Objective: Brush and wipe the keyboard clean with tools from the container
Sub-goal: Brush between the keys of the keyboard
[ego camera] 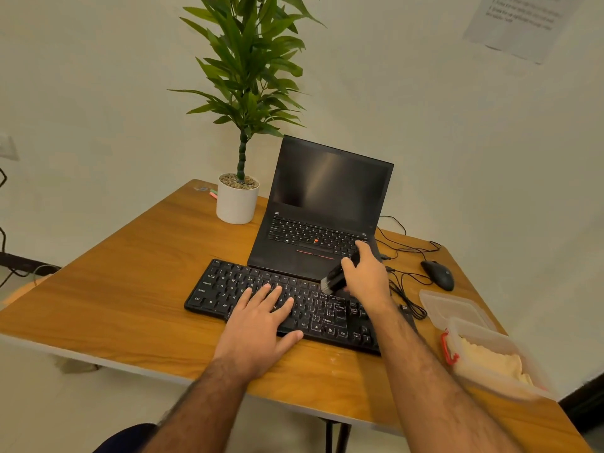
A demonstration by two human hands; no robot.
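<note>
A black keyboard (225, 289) lies on the wooden table (130, 273) in front of an open laptop. My left hand (261, 322) rests flat on its middle keys, fingers spread. My right hand (367, 276) grips a black brush (333, 279) whose bristles point down-left over the keyboard's upper right keys. At the right stands a clear plastic container (500, 358) holding a yellow cloth (490, 359), with a red clip on its near side.
The black laptop (327, 207) stands open behind the keyboard. A white potted plant (237, 201) is at the back left. A black mouse (438, 274) and tangled cables (405, 289) lie at the right. The container's clear lid (451, 305) lies beside it.
</note>
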